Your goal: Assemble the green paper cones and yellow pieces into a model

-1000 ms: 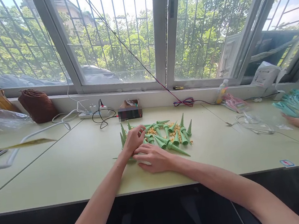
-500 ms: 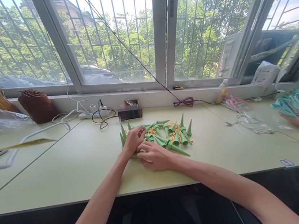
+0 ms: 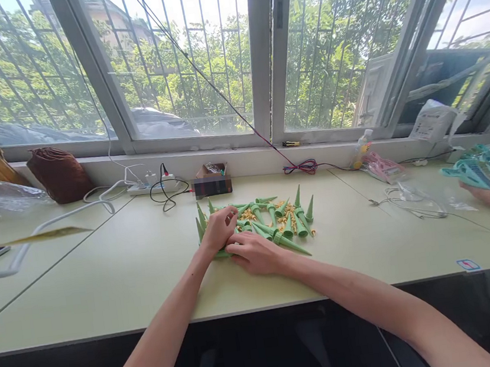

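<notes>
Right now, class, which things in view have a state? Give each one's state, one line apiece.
Left hand: fingers bent, grip hidden
Right hand: fingers curled, grip hidden
Green cones: some upright, some lying
Power strip: plugs inserted
Red-and-black cable: coiled
Small box: open
Bottle: capped

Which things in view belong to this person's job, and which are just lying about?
Belonging, it seems:
green cones by the left hand and right hand
small yellowish pieces among them

Apparently just lying about:
brown bundle
power strip
bottle
coiled wire
</notes>
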Available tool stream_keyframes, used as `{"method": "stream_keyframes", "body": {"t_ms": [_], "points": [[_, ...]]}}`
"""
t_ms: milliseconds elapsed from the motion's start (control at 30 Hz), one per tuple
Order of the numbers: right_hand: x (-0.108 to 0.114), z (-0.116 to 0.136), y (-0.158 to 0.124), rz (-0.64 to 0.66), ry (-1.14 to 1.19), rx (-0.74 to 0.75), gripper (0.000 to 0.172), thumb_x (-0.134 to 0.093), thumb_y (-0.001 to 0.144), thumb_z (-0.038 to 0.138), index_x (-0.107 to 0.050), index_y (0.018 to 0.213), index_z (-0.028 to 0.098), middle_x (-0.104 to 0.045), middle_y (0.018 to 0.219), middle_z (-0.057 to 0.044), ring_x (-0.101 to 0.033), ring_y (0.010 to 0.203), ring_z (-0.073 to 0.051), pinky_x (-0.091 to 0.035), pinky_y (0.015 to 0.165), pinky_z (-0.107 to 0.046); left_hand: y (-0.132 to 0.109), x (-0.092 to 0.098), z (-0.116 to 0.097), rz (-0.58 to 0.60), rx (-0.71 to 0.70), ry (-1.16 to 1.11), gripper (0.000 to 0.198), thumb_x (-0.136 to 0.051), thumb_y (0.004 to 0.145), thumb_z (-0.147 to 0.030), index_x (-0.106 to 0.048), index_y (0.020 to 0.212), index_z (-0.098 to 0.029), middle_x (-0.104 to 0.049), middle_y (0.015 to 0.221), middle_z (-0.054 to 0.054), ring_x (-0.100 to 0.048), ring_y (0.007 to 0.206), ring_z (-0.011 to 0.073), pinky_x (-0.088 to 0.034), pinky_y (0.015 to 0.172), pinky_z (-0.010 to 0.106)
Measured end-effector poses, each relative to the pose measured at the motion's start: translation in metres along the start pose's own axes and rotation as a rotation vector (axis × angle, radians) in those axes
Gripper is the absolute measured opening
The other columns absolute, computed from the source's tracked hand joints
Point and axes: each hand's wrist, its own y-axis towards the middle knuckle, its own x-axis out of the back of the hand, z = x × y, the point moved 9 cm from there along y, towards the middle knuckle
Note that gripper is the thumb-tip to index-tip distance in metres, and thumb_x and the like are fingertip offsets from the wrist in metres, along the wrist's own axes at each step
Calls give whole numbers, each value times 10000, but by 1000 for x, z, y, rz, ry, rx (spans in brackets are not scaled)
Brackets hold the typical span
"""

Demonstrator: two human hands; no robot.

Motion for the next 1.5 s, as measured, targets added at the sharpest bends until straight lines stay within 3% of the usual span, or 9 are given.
{"method": "stream_keyframes", "body": {"t_ms": [300,467,733,867,1033,1133,1300,1500], "points": [[0,-5,0,50,1,-22,158,-550,885,165,-607,1032,182,-654,998,-82,-588,963,-213,-436,909,-360,-1,-2,2,17,23,-7,147,-516,850,-274,-637,859,-192,-609,639,-9,-522,554,126,-427,600,244],[6,-7,2,4,11,-23,172,-534,862,140,-611,1012,179,-668,978,-83,-600,922,-204,-451,875,-351,-1,0,0,11,28,-24,186,-512,868,-320,-644,854,-189,-612,643,-7,-527,564,126,-424,602,241],[53,-36,-8,-291,84,-71,164,-548,850,157,-620,995,185,-678,967,-89,-617,897,-193,-502,841,-344,0,10,4,-62,109,-119,443,-392,943,-483,-610,719,-170,-595,603,5,-503,542,116,-399,556,229],[72,-64,-18,-420,93,-221,145,-534,878,177,-627,989,182,-667,957,-81,-621,884,-180,-509,813,-314,-1,17,9,-127,178,-171,459,-352,955,-513,-636,816,-180,-606,635,5,-510,520,115,-412,540,226],[85,-87,-31,-609,50,-448,109,-547,890,210,-634,945,175,-672,941,-76,-622,882,-188,-496,822,-316,-5,32,19,-299,273,-185,365,-426,926,-503,-606,903,-186,-651,762,29,-589,596,130,-469,579,223],[80,-89,-31,-609,71,-489,103,-575,892,241,-631,953,182,-671,951,-72,-621,886,-192,-494,829,-319,-4,26,19,-230,285,-220,398,-432,919,-522,-609,818,-180,-642,715,26,-586,579,134,-459,560,226],[67,-86,-25,-554,169,-479,137,-612,892,301,-605,961,184,-646,949,-74,-610,866,-193,-510,809,-326,0,6,3,-33,173,-208,491,-431,907,-548,-637,683,-162,-627,628,30,-547,567,137,-412,550,238],[55,-85,-21,-483,255,-429,208,-681,849,322,-551,949,196,-574,951,-64,-578,872,-193,-529,803,-341,-1,-2,2,37,181,-274,472,-487,884,-549,-647,680,-155,-605,586,12,-488,527,117,-359,521,236]]}}
